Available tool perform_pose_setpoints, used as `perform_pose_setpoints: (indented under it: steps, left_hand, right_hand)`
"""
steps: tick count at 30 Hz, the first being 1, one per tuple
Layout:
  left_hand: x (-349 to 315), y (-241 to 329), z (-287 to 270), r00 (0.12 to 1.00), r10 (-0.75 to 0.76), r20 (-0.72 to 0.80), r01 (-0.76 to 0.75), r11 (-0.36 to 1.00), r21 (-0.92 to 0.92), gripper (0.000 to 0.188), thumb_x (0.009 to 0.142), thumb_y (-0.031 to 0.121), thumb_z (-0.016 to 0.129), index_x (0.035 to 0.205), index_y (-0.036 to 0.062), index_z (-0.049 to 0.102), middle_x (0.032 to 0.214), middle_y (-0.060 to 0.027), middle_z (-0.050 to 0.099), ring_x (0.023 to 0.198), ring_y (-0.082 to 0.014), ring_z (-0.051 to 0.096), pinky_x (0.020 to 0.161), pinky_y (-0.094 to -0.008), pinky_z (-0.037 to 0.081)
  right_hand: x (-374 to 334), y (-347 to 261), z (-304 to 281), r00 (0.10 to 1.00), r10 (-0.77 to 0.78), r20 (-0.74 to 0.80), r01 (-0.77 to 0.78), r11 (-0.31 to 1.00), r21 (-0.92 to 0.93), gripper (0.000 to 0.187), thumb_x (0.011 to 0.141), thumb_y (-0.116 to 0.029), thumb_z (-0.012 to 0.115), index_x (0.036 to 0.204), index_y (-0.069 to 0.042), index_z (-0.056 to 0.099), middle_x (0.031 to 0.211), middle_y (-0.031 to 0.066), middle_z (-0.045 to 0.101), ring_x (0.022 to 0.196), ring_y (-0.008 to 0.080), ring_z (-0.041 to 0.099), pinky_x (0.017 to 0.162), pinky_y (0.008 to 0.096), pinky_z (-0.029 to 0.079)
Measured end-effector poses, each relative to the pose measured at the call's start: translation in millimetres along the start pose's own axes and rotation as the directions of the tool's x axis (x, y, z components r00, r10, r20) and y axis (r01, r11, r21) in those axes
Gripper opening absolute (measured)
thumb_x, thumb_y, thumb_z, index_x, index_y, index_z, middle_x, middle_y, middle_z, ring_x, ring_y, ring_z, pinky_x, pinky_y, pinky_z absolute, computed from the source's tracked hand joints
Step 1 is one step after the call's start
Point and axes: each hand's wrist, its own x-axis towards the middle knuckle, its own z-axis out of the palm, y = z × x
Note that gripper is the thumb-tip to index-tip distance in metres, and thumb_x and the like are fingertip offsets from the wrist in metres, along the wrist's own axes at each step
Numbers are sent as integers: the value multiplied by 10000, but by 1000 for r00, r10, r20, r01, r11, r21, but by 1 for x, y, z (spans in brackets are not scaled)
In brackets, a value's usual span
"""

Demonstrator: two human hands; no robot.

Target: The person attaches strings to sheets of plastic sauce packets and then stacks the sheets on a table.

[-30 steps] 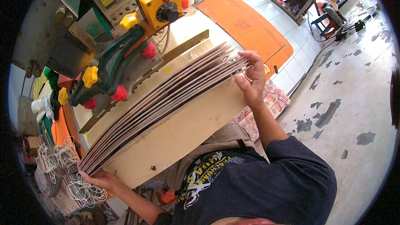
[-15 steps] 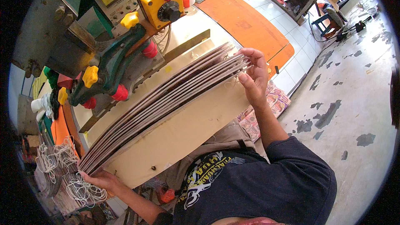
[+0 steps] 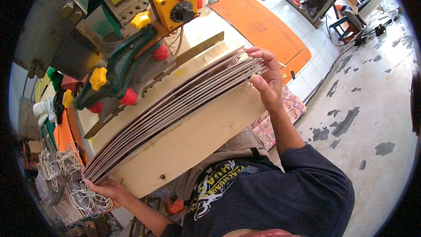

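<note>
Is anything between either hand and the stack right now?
Nothing visible is. The left hand is on the stack's lower-left end and the right hand on its upper-right end. The metal bar lies beyond the stack, toward the machine.

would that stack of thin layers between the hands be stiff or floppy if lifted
The stack is probably flexible yet springy: it bows smoothly between the left hand and right hand. Its layers might slip or fan apart, since separate edges show and no band is visible around them.
</note>
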Motion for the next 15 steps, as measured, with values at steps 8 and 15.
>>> perform_pose_setpoints:
  steps: [8,15]
  left_hand:
    - [-7,5,14,999,10,32,-11,1000,1,587,1040,494,405,1399,39,500,1251,-115,624,1155,-256,612,985,-430,514]
    - [-2,-7,-11,998,59,5,-59,997,54,589,1020,522,448,1385,66,525,1240,-109,621,1181,-268,591,1025,-464,484]
  right_hand:
    - [-3,5,-8,997,79,-21,-79,997,-2,622,852,-308,747,1349,-23,505,1266,104,543,1213,229,507,1076,381,355]
    - [12,-7,-4,984,126,128,-112,988,-108,750,841,-398,717,1442,-1,511,1274,124,554,1239,259,501,1088,375,368]
